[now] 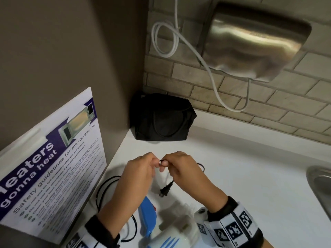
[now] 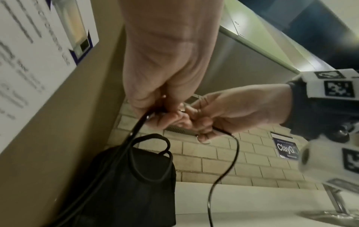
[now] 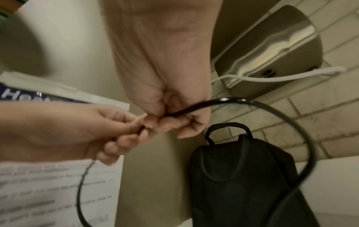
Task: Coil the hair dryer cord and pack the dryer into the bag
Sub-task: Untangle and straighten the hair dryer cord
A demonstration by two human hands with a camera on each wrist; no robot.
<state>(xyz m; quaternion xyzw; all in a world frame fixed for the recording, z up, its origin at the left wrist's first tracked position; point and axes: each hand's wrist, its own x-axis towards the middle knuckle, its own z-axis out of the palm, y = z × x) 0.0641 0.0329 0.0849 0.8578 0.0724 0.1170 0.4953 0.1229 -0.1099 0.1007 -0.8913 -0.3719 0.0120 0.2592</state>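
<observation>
Above the white counter point(image 1: 223, 167) my two hands meet and both pinch the thin black cord. In the head view, my left hand point(image 1: 155, 161) holds it from the left and my right hand point(image 1: 166, 162) from the right, fingertips almost touching. The cord's plug point(image 1: 165, 190) dangles below my right hand. One loop of cord point(image 3: 281, 116) arcs off to the right; another strand point(image 2: 134, 135) drops from my left hand point(image 2: 165, 112). The white and blue hair dryer point(image 1: 152, 219) lies on the counter under my wrists. The black bag point(image 1: 161, 117) stands in the corner behind, handles up.
A steel hand dryer point(image 1: 250, 42) with a looping white cable point(image 1: 215, 83) hangs on the brick wall above the bag. A microwave safety poster point(image 1: 53, 167) leans against the left wall. A metal sink point(image 1: 320, 190) sits at the right edge, its tap point(image 2: 338, 199) beside it.
</observation>
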